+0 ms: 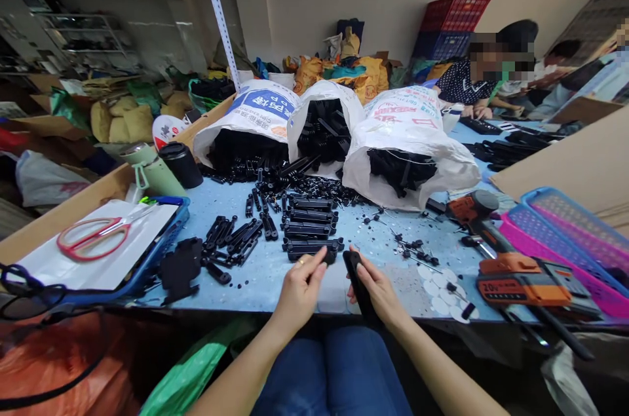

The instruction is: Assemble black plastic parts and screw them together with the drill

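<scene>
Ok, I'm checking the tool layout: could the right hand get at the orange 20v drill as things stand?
Probably yes. The orange 20v drill lies off to the right hand's own side, with only small loose parts between them. But that hand grips a black bar, so it isn't free.

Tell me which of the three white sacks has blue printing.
The leftmost sack, beside the dark cup: it bears a blue panel. The rightmost sack has red lettering; the middle sack shows none.
</scene>
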The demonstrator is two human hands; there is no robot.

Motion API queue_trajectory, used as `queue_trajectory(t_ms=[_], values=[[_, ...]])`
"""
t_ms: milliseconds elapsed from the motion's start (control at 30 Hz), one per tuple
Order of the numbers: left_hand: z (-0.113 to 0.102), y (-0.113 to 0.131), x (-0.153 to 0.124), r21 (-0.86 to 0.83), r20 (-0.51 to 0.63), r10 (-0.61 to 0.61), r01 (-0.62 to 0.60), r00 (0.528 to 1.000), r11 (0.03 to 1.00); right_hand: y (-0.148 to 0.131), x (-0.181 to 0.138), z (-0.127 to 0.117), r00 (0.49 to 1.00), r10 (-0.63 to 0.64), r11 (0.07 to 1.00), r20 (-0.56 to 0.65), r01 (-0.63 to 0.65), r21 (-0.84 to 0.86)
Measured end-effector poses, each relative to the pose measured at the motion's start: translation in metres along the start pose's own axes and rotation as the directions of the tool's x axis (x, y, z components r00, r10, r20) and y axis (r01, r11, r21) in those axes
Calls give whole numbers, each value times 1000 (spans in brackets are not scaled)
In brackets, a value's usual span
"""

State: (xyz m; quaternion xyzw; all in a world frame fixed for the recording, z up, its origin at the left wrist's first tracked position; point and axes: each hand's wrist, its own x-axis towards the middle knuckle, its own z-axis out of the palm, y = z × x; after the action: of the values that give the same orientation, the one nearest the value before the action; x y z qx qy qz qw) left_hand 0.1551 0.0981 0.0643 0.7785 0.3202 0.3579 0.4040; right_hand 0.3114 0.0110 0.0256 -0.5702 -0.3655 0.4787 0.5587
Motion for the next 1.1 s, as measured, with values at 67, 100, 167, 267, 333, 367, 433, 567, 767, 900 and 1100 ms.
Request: queue_trajectory(t_ms=[67,100,167,267,333,367,433,567,767,900,1100], values=[[5,2,-4,-40,78,0,3,997,999,-8,5,-1,999,-19,999,27,18,35],[6,3,-5,-51,98,3,2,995,999,-12,8,-2,998,-42,999,54,41,7],[8,4,-7,-34,113,3,1,994,999,-20,12,-7,987,-96,988,130,111,-112],[10,6,-8,33,98,14,-18,995,999,-27,14,-11,954,-176,911,242,250,-327],[15,8,-11,41,15,28,-29,999,999,-28,12,-7,942,-233,875,243,312,-371],[19,10,-12,25,-51,34,-33,998,999,-27,11,-2,941,-268,875,209,328,-355],[28,12,-14,-20,-195,33,-38,980,999,-23,9,10,938,-326,891,113,345,-294],[31,8,-10,-49,-229,95,-108,969,993,-12,7,26,926,-374,886,50,373,-275],[26,-24,-6,-58,-107,11,-17,994,998,3,14,22,942,-302,869,146,335,-364],[34,-40,-24,164,-145,-134,157,980,974,-2,60,-19,944,-223,664,244,330,-670],[26,-42,-7,513,459,204,-446,865,734,-48,194,-146,877,-364,124,-314,-289,-949]])
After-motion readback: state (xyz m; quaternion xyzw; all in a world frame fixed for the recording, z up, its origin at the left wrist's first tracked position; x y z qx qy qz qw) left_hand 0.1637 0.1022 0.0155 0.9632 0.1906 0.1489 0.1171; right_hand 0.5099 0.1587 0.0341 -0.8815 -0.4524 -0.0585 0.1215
